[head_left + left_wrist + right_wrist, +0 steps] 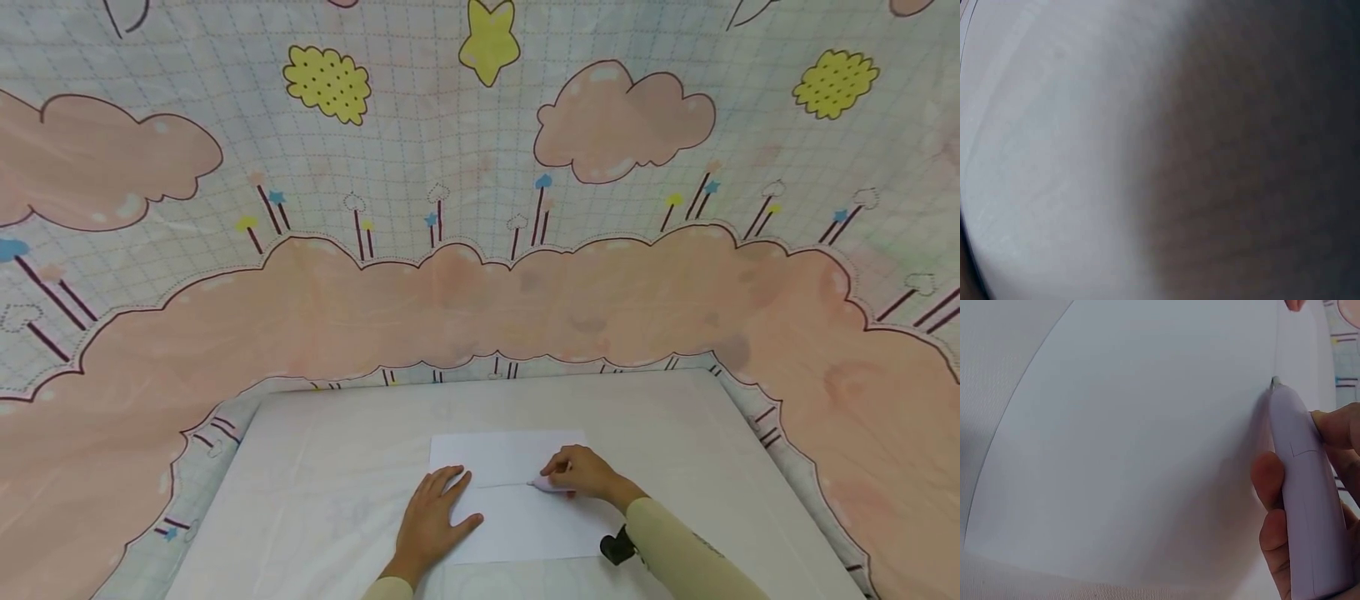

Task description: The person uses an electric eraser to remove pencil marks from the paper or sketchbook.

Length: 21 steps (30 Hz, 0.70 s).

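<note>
A white sheet of paper [517, 529] lies on the white-covered table. My left hand [431, 521] rests on its left side, palm down, with fingers and thumb spread. In my right hand [588, 472] I grip a thick lavender pen-shaped tool [1310, 500] between thumb and fingers. Its small grey tip [1275, 381] is right at the paper, pointing left in the head view. A thin line [498, 485] crosses the sheet from near the left fingers to that tip. The left wrist view is mostly a dark blur beside pale cloth.
The white table [337, 467] extends around the sheet on every side. A patterned cloth [480, 308] with clouds and stars hangs behind and beside it. A black device [618, 547] sits at the right wrist, by the light green sleeve [686, 550].
</note>
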Each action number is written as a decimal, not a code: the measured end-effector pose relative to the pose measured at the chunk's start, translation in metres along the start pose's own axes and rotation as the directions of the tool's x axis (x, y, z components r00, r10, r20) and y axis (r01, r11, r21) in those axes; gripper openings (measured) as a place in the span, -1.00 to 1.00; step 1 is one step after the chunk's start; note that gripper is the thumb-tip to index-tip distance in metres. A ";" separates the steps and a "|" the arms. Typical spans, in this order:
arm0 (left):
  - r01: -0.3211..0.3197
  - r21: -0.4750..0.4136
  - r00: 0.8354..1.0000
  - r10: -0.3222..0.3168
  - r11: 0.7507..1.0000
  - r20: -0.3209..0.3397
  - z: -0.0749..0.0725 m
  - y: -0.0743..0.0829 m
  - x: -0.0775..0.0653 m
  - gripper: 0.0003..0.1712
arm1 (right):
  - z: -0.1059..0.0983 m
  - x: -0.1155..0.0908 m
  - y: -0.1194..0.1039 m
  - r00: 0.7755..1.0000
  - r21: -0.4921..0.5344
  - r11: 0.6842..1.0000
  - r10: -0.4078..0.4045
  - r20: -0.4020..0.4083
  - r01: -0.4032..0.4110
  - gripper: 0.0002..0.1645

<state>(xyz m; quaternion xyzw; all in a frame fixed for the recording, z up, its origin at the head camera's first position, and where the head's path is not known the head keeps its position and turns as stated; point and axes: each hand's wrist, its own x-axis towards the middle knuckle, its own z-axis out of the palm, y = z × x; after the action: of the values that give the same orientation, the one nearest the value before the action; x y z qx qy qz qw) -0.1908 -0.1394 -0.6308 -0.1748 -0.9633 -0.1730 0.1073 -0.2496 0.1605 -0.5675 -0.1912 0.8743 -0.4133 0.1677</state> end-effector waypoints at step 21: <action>-0.010 0.008 0.999 0.011 1.000 -0.043 0.002 0.000 0.002 -0.18 | -0.001 0.005 -0.005 1.000 0.019 1.000 -0.008 0.018 0.008 -0.83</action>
<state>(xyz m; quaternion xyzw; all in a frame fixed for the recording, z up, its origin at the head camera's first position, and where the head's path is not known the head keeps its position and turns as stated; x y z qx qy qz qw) -0.1935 -0.1382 -0.6321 -0.1758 -0.9605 -0.1724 0.1296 -0.2536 0.1565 -0.5637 -0.1968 0.8681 -0.4205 0.1757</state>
